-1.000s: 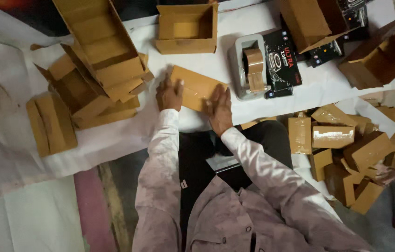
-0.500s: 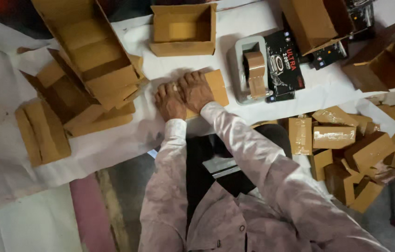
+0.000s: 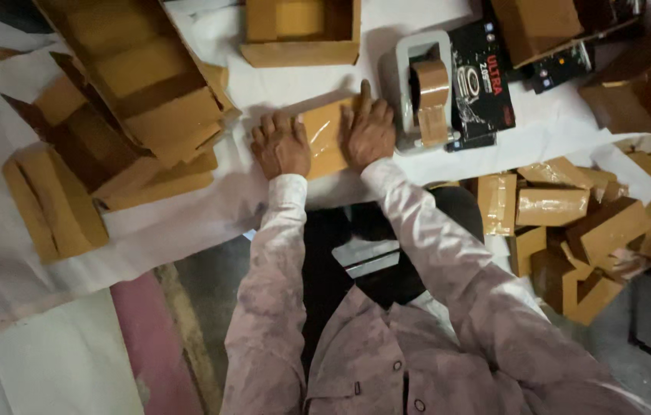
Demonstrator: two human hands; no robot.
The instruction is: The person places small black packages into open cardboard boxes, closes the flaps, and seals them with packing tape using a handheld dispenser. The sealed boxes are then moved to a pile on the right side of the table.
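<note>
Pressing palms-down, left hand (image 3: 281, 144) and right hand (image 3: 369, 132) flatten the taped box (image 3: 325, 138), fingers spread, no grip closed.

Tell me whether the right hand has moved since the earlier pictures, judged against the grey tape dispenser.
Yes. The right hand has moved right across the flat brown cardboard packet, ending close beside the grey tape dispenser.

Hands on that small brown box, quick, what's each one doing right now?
Left hand: open, fingers spread, pressing flat on the small brown box.
Right hand: open, palm down on the same box, holding nothing.
</note>
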